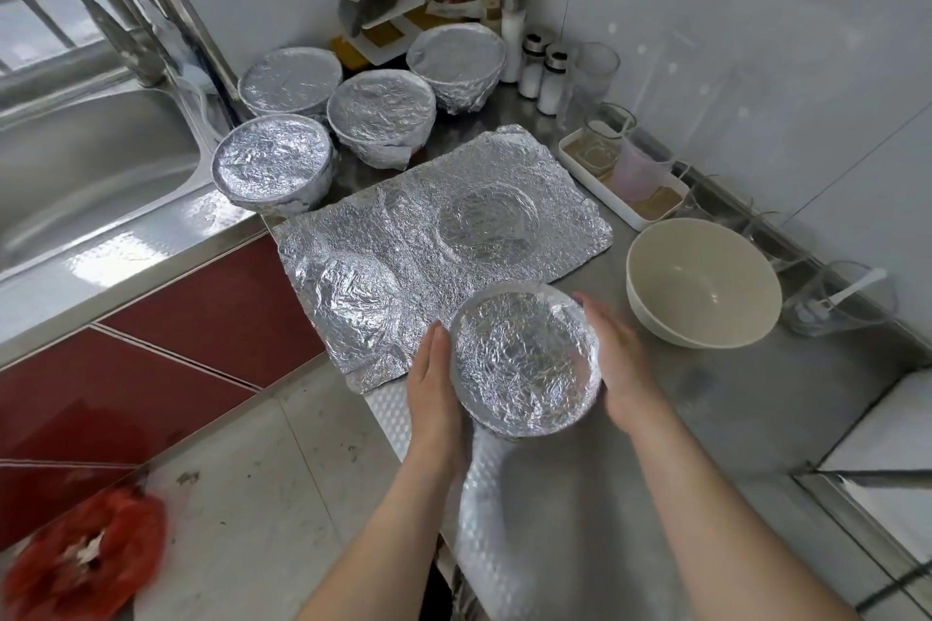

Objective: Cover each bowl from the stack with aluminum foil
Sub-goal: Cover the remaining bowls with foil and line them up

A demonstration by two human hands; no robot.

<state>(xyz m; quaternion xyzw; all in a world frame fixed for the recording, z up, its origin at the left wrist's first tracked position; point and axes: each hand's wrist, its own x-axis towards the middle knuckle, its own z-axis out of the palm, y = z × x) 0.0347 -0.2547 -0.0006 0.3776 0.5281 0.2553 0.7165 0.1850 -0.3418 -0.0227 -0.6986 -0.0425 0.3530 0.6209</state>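
Bright, diffuse daylight, apparently from the window [55, 0] up and left of the left hand [436, 383], leaves only soft shadows and speckled glare on the foil sheet [444, 227] just beyond it; wide-angle distortion bows the frame edges, and the red object [85, 560] far down-left of it is blurred.

foil sheet [454, 237] mid-counter | covered bowls [378, 116] behind | bare bowl [701, 282] right

The stainless steel counter [681, 444] bears a crumpled foil sheet [444, 222] just beyond the fingertips [437, 335], a bare cream bowl [703, 282] right of them, four foil-covered bowls [272, 161] farther beyond, and a white tray [618, 187].
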